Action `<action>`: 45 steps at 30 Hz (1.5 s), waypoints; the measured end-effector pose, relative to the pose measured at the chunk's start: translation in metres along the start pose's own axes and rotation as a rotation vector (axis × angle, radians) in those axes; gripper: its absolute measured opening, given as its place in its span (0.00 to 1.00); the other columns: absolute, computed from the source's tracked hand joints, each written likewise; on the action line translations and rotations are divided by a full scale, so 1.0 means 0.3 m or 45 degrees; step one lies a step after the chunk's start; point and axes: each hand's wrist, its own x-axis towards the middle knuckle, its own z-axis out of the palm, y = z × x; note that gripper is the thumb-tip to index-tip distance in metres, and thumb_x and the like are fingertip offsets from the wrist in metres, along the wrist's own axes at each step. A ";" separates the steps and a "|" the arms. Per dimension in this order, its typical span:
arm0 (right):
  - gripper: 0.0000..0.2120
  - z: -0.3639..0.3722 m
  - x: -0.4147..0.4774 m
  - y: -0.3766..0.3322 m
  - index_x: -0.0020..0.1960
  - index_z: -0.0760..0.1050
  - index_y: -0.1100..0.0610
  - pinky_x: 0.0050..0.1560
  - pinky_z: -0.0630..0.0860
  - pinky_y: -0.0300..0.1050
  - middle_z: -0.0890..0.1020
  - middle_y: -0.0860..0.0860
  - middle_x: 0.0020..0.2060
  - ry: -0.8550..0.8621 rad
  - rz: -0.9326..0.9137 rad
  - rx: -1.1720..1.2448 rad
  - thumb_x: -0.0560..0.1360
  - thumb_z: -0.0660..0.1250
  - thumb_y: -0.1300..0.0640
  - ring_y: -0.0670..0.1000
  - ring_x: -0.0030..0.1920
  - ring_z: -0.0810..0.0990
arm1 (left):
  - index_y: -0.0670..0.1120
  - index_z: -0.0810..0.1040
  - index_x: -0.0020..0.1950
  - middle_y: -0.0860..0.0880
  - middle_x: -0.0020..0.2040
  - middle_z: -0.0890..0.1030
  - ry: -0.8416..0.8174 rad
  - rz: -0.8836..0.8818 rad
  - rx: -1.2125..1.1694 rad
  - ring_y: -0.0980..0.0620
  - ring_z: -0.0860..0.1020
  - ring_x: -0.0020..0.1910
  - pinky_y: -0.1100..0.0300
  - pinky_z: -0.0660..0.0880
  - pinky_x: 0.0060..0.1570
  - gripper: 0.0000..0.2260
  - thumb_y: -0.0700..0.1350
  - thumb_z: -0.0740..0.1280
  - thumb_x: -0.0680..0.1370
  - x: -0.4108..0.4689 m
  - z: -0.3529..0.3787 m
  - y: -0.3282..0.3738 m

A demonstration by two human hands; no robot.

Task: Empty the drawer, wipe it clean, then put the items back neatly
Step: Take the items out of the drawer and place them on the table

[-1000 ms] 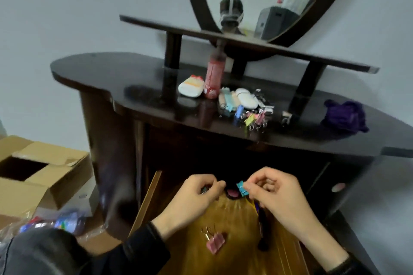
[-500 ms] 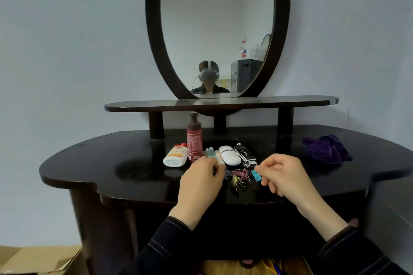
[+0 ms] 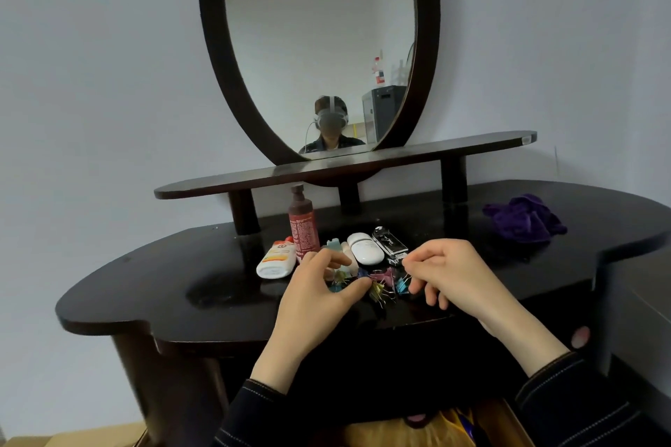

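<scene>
A pile of coloured binder clips (image 3: pixel 381 279) lies on the dark dressing table (image 3: pixel 163 287), in front of a red-brown bottle (image 3: pixel 303 225), a white tube (image 3: pixel 276 259), a white oval case (image 3: pixel 365 247) and a black and silver case (image 3: pixel 390 243). My left hand (image 3: pixel 316 298) hovers over the pile's left side, fingers bent and thumb spread, with nothing plainly gripped. My right hand (image 3: pixel 450 276) hangs over the right side with fingers loosely curled. A blue clip (image 3: pixel 401 285) lies just under its fingertips. The open wooden drawer (image 3: pixel 395 434) shows at the bottom edge.
A crumpled purple cloth (image 3: pixel 523 221) lies at the table's right end. A narrow raised shelf (image 3: pixel 345 167) and an oval mirror (image 3: pixel 319 47) stand behind the items. A pen-like thing (image 3: pixel 464 421) remains in the drawer. A cardboard box corner (image 3: pixel 72 439) shows at lower left.
Both hands rose from the drawer to the tabletop. The right hand carried the blue clip up and it now lies by the pile. The view tilted up from the drawer.
</scene>
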 end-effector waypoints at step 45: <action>0.10 0.102 -0.199 0.073 0.57 0.80 0.48 0.45 0.77 0.35 0.82 0.42 0.52 0.133 -0.508 -0.050 0.77 0.71 0.59 0.46 0.45 0.82 | 0.48 0.78 0.53 0.50 0.50 0.76 0.414 0.281 -0.135 0.51 0.79 0.48 0.54 0.80 0.44 0.13 0.42 0.78 0.72 -0.234 -0.077 -0.058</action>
